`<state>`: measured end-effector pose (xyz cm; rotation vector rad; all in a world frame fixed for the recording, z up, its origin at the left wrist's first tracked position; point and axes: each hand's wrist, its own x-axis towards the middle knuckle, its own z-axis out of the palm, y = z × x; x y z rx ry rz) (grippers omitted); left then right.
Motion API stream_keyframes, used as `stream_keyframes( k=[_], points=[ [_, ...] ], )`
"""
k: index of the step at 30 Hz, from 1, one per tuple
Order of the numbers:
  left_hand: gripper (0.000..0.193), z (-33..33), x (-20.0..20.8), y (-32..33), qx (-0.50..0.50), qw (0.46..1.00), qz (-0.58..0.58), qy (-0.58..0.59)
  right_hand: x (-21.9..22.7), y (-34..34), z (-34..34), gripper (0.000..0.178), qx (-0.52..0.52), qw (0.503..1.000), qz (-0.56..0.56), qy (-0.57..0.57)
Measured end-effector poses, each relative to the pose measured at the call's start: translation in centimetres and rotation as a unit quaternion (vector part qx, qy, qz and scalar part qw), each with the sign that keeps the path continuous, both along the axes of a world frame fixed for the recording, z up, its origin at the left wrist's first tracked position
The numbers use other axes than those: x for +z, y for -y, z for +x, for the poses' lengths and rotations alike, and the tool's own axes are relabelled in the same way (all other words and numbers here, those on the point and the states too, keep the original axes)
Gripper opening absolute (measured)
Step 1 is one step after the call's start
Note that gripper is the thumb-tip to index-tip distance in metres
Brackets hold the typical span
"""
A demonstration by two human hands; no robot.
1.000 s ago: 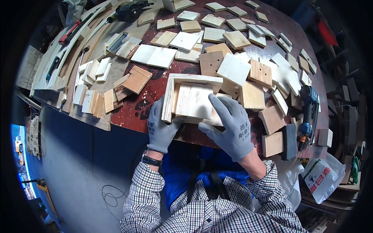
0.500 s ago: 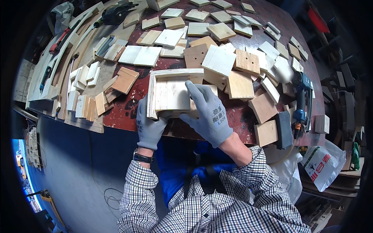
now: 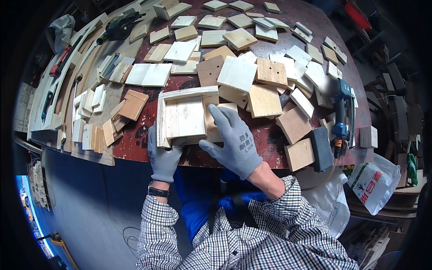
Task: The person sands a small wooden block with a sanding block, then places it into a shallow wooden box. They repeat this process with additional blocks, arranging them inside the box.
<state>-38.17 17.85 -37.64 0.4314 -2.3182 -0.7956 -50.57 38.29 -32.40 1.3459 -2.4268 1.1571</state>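
Observation:
At the table's front edge I hold a shallow wooden box frame point(image 3: 189, 93) with raised walls on its far and left sides. A pale square board point(image 3: 184, 118) lies inside it, close to the left wall. My left hand point(image 3: 164, 158), in a grey glove, is closed round the frame's near left corner, its fingertips hidden beneath. My right hand point(image 3: 235, 143), gloved the same way, grips the near right side, index finger over the strip right of the square board and thumb at the near edge. Several loose wooden squares lie just beyond, among them one with two holes point(image 3: 272, 72).
A blue air nailer point(image 3: 343, 110) with a hose stands at the right, beside a dark block point(image 3: 322, 149). Stacked wooden pieces point(image 3: 92, 135) and hand tools such as a red-handled one point(image 3: 57, 67) lie left. White plastic bags point(image 3: 373, 182) hang past the right edge.
The view has shifted, so the table and frame sit further left and lower. My right index finger has moved from the square board's right edge to the strip beside it.

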Motion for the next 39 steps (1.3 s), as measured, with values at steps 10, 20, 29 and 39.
stream_keyframes(
  k=[10,20,29,39],
  points=[
    [0.085,0.3,0.8,-0.7,-0.026,0.993,0.117,-0.020,0.9,-1.9,0.7,0.060,-0.006,1.000,-0.016,-0.011],
    [0.081,0.1,0.1,-0.3,0.028,0.995,0.097,0.000,3.0,-5.6,-2.9,0.045,-0.097,0.992,-0.010,-0.082],
    [0.082,0.3,-0.2,-0.3,0.032,0.997,0.065,-0.001,7.4,-11.1,-10.4,0.040,-0.247,0.947,0.063,-0.198],
    [0.077,1.2,-2.0,0.7,0.034,0.993,0.112,-0.002,8.9,-17.8,-10.3,0.030,-0.311,0.928,0.084,-0.188]
  ],
)
